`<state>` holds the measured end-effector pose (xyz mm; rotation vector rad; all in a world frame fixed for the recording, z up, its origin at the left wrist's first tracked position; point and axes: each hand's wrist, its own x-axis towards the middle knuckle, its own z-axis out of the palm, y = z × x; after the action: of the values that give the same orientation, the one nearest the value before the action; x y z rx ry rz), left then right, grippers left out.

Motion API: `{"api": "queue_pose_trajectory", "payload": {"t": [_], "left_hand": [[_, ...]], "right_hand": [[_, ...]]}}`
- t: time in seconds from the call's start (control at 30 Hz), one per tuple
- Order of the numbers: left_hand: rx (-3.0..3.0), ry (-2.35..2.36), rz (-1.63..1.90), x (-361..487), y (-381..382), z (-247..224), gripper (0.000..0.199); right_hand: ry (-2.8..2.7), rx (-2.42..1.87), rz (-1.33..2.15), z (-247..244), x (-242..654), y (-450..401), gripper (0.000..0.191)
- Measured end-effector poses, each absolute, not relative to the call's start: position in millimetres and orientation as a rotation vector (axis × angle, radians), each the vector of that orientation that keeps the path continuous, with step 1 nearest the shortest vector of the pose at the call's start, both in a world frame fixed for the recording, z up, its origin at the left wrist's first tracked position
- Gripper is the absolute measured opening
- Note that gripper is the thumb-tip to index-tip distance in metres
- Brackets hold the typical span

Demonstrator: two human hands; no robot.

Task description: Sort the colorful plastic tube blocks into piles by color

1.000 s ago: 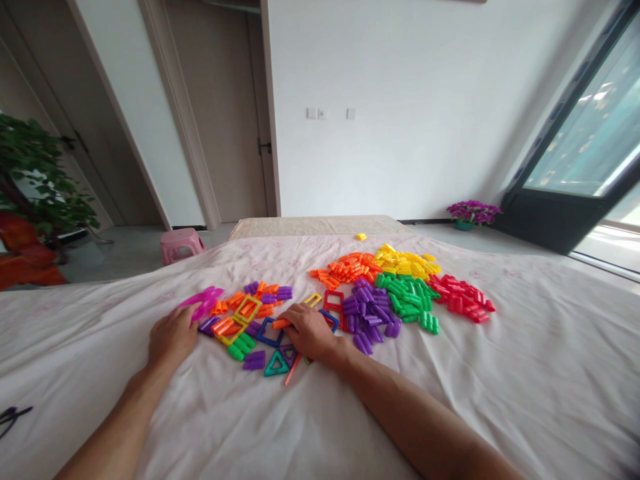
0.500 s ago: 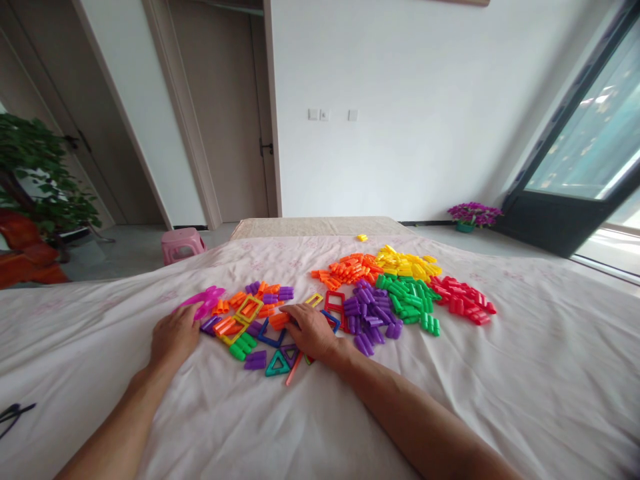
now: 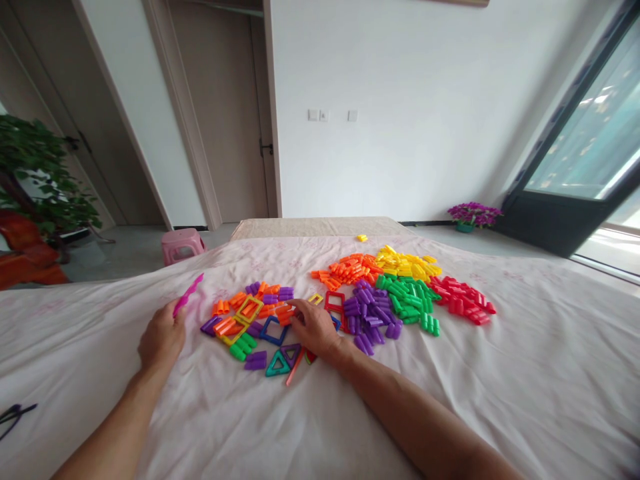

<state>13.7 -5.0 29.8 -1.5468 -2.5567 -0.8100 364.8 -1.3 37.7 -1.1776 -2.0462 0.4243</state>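
My left hand [image 3: 163, 335] is closed on a flat magenta plastic piece [image 3: 189, 295], holding it edge-on to the left of the mixed pieces. My right hand [image 3: 316, 328] pinches an orange ribbed plastic block [image 3: 284, 315] over the middle of that pile. Around it lie a blue square frame [image 3: 274, 331], a teal triangle [image 3: 277, 364], a purple triangle [image 3: 291, 354] and yellow square frames [image 3: 249, 309]. Green blocks [image 3: 243, 347] and a purple block [image 3: 255, 361] rest at the near left. My palm hides some pieces beneath it.
To the right sit colour-grouped heaps: purple [image 3: 371, 313], orange [image 3: 354, 268], yellow [image 3: 407, 263], green [image 3: 411, 299] and red [image 3: 463, 300]. A lone yellow block [image 3: 362, 238] lies at the far side of the wrinkled cloth [image 3: 450, 400]. A pink stool [image 3: 183, 246] stands beyond.
My left hand has drawn the magenta piece left, away from the pile, and turned it edge-on. My right hand has shifted slightly right and away from me with the orange block.
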Motion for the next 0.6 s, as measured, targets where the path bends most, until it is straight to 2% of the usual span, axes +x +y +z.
{"api": "queue_pose_trajectory", "payload": {"t": [0.13, 0.27, 0.47, 0.6], "left_hand": [[-1.490, -2.596, -0.936, 13, -7, 33, 0.055], [-1.718, -2.499, -0.865, 15, -3, 27, 0.049], [-1.963, -2.243, -0.553, 16, 5, 16, 0.043], [-1.963, -2.227, -0.534, 14, 7, 13, 0.045]], "right_hand": [[-1.704, -1.095, 0.721, 40, 367, 11, 0.040], [-1.213, -0.990, 1.037, 48, 378, 36, 0.040], [-0.532, -0.945, 1.176, 65, 411, 65, 0.041], [-0.557, -0.901, 1.292, 68, 409, 56, 0.041]]}}
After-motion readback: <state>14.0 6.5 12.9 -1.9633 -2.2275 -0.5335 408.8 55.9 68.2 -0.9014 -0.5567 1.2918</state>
